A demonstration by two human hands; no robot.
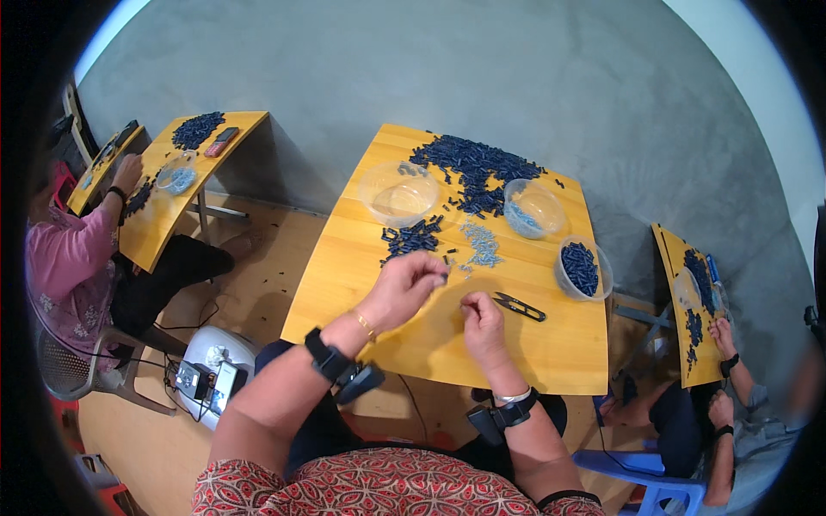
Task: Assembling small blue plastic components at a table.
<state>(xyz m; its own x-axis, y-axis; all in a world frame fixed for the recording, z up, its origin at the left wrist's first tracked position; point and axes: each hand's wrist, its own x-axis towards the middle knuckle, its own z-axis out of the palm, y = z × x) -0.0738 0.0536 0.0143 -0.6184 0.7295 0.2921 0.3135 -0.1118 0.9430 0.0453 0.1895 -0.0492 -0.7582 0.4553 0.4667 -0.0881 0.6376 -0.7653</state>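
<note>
A small dark piece (444, 278) hangs above the near middle of the worktop (396, 344), caught in the left hand (404, 292), its grip pinched tight, thumb to finger; the right hand (483, 327), just beside it, has its fingertips drawn together, though I cannot tell whether that grip has hold of anything. Black snips (520, 307) lie just right of the hands. A little farther off is a loose pile of dark pieces (411, 238), with pale blue bits (480, 245) scattered to its right. I'd judge the work part-way along: the right-hand tub (604, 271) is well filled with dark pieces and the middle tub (548, 206) has pale bits in it, yet the broad dark heap (477, 162) on the far side looks left to do. A clear left-hand tub (374, 204) stands beside that heap. Well apart, left and right, a person in pink (73, 236) and a person in grey (757, 434) sit at similar heaps. From here I can read no brand, label or writing
</note>
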